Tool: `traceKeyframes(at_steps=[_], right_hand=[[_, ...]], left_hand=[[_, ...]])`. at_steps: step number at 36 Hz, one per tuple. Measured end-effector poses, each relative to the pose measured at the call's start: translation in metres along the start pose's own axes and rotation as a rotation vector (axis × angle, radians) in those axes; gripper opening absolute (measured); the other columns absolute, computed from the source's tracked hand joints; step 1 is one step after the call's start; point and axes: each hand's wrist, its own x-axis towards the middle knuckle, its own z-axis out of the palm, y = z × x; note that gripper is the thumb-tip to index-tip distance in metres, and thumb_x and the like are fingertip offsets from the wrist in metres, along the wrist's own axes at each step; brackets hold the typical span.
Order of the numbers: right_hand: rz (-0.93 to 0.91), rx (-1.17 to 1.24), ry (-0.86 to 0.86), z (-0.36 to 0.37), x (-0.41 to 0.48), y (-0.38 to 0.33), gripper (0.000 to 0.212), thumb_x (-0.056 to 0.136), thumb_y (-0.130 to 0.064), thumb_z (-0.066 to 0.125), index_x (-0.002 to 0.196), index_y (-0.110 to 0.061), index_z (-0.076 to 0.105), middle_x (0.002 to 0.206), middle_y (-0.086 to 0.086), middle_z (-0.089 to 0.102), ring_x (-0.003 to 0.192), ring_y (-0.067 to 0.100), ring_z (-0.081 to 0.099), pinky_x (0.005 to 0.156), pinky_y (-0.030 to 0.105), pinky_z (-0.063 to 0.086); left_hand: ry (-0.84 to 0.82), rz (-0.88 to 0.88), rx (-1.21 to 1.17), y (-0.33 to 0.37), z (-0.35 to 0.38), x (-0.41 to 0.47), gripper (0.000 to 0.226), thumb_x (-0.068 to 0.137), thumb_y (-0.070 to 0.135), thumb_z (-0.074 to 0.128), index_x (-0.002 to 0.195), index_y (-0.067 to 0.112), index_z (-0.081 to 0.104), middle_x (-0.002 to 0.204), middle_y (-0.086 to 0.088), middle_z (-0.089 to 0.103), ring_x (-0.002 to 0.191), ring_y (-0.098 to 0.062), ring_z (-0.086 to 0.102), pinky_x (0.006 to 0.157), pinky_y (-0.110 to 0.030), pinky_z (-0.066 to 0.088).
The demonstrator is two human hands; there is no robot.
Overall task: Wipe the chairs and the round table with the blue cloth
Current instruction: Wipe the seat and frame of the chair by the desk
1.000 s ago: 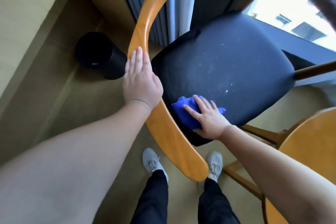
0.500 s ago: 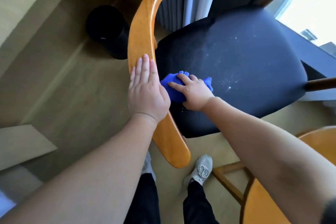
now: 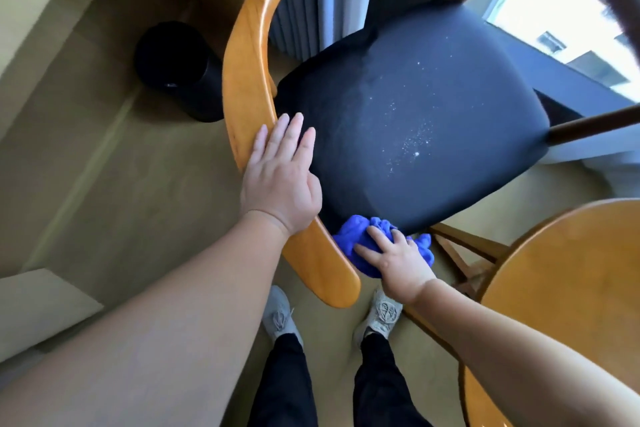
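Hands both flat, left hand point(image 3: 280, 180) steadying the backrest point(image 3: 247, 45), right hand point(image 3: 398, 262) pressing the cloth point(image 3: 351, 236) at the seat's point(image 3: 450, 87) 6 o'clock edge; specks point(image 3: 412, 140) mid-seat and the tabletop point(image 3: 571, 288) look unwiped.

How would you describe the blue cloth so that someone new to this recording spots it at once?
Start at the chair's big black seat in the middle of the view. At its near edge, between the curved wooden backrest and the round table, the right hand presses a bunched blue cloth. It is the only bright blue thing among black upholstery and orange wood.
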Motion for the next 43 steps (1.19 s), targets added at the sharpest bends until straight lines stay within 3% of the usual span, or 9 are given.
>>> traceKeyframes(at_steps=[5, 8, 10, 14, 19, 25, 29, 36, 43], right_hand=[[0.015, 0.033, 0.019, 0.000, -0.024, 0.025, 0.074, 0.075, -0.014, 0.055, 0.139, -0.044, 0.034, 0.151, 0.005, 0.024, 0.119, 0.041, 0.040, 0.094, 0.047, 0.042], [0.002, 0.039, 0.179, -0.012, -0.014, 0.034, 0.078, 0.056, -0.014, 0.066, 0.127, -0.039, 0.045, 0.137, 0.009, 0.042, 0.096, 0.042, 0.053, 0.071, 0.048, 0.051], [0.000, 0.078, 0.288, -0.026, 0.001, 0.039, 0.080, 0.050, -0.012, 0.067, 0.124, -0.036, 0.048, 0.134, 0.011, 0.046, 0.091, 0.042, 0.053, 0.065, 0.048, 0.052], [0.045, 0.172, 0.384, -0.076, 0.044, 0.045, 0.074, 0.056, -0.011, 0.066, 0.126, -0.031, 0.054, 0.136, 0.013, 0.046, 0.092, 0.042, 0.052, 0.072, 0.050, 0.052], [0.102, 0.119, 0.350, -0.142, 0.101, 0.055, 0.074, 0.068, -0.015, 0.066, 0.136, -0.034, 0.045, 0.147, 0.009, 0.032, 0.104, 0.038, 0.048, 0.083, 0.048, 0.049], [0.106, 0.044, 0.304, -0.176, 0.144, 0.051, 0.070, 0.074, -0.014, 0.063, 0.136, -0.036, 0.041, 0.142, 0.006, 0.030, 0.105, 0.037, 0.045, 0.082, 0.047, 0.046], [0.146, 0.117, 0.244, -0.168, 0.158, 0.048, 0.070, 0.073, -0.013, 0.063, 0.133, -0.037, 0.038, 0.140, 0.007, 0.027, 0.108, 0.038, 0.043, 0.079, 0.048, 0.046], [0.196, 0.194, 0.285, -0.136, 0.147, 0.047, 0.066, 0.071, -0.009, 0.059, 0.128, -0.038, 0.043, 0.141, 0.004, 0.027, 0.108, 0.038, 0.041, 0.081, 0.053, 0.049], [0.243, 0.225, 0.274, -0.052, 0.068, 0.039, 0.070, 0.068, -0.010, 0.061, 0.130, -0.037, 0.045, 0.144, 0.004, 0.027, 0.107, 0.039, 0.042, 0.083, 0.050, 0.047]], left_hand=[[-0.006, -0.009, -0.006, 0.000, 0.000, 0.001, 0.054, 0.086, 0.026, 0.035, 0.137, 0.015, 0.048, 0.148, -0.006, 0.041, 0.142, -0.024, 0.024, 0.119, -0.043, 0.004], [0.015, -0.023, -0.026, 0.001, 0.000, 0.001, 0.053, 0.084, 0.024, 0.036, 0.134, 0.013, 0.051, 0.145, -0.006, 0.045, 0.141, -0.023, 0.027, 0.119, -0.043, 0.005], [0.029, -0.025, -0.033, 0.000, 0.001, 0.001, 0.051, 0.084, 0.023, 0.037, 0.131, 0.013, 0.054, 0.143, -0.005, 0.047, 0.140, -0.022, 0.028, 0.119, -0.043, 0.007], [0.059, -0.030, -0.054, -0.001, 0.002, 0.000, 0.048, 0.083, 0.021, 0.039, 0.126, 0.013, 0.058, 0.139, -0.005, 0.051, 0.138, -0.022, 0.032, 0.119, -0.043, 0.009], [0.088, -0.031, -0.073, -0.001, 0.004, 0.001, 0.052, 0.079, 0.022, 0.033, 0.123, 0.011, 0.059, 0.136, -0.005, 0.054, 0.136, -0.023, 0.036, 0.118, -0.045, 0.013], [0.080, -0.033, -0.067, -0.002, 0.006, 0.001, 0.047, 0.081, 0.021, 0.040, 0.122, 0.013, 0.060, 0.136, -0.004, 0.053, 0.136, -0.022, 0.036, 0.118, -0.043, 0.012], [0.086, -0.033, -0.067, -0.003, 0.006, 0.001, 0.050, 0.079, 0.022, 0.038, 0.123, 0.012, 0.060, 0.136, -0.003, 0.053, 0.136, -0.021, 0.036, 0.119, -0.042, 0.011], [0.086, -0.030, -0.067, -0.003, 0.007, 0.002, 0.047, 0.079, 0.020, 0.045, 0.123, 0.012, 0.061, 0.136, -0.003, 0.054, 0.136, -0.021, 0.036, 0.119, -0.040, 0.009], [0.066, -0.024, -0.062, -0.003, 0.006, 0.001, 0.047, 0.083, 0.023, 0.042, 0.127, 0.014, 0.057, 0.140, -0.002, 0.050, 0.138, -0.020, 0.032, 0.119, -0.043, 0.009]])
